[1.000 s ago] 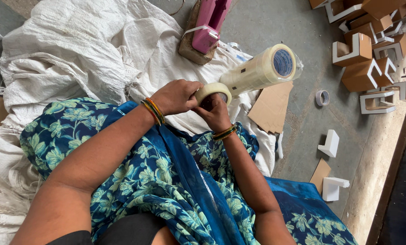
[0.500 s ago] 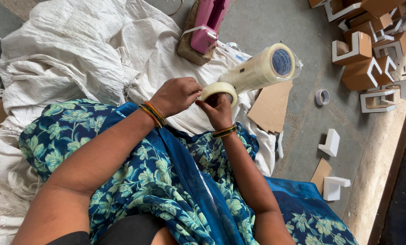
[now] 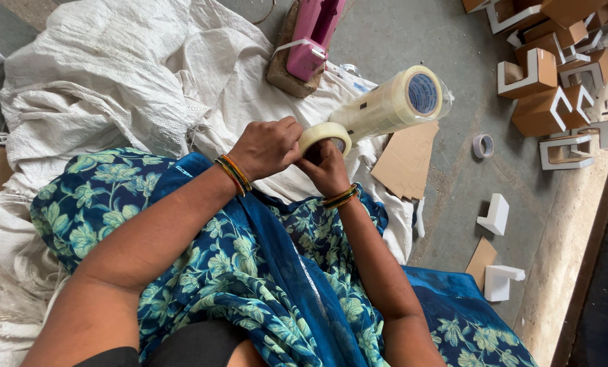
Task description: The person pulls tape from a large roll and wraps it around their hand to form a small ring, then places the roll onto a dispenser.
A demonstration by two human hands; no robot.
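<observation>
Both hands hold a roll of clear packing tape [image 3: 323, 134] above my lap. My left hand [image 3: 266, 146] grips its left side, fingers curled over the rim. My right hand [image 3: 329, 171] supports it from below with fingers in the core. Just behind it lies a long wrapped stack of tape rolls [image 3: 392, 103], its blue-labelled end facing right. Coloured bangles sit on both wrists. A blue floral cloth [image 3: 249, 272] covers my lap.
White woven sacks [image 3: 113, 81] spread over the floor at left. A pink tool [image 3: 312, 37] rests on a brown block. Cardboard pieces [image 3: 409, 160], a small tape ring [image 3: 482, 145], white foam blocks [image 3: 495, 214] and several brown-and-white cartons [image 3: 542, 88] lie at right.
The tape roll and both hands have shifted slightly; the fingers turn the roll a little. Nothing else has moved.
</observation>
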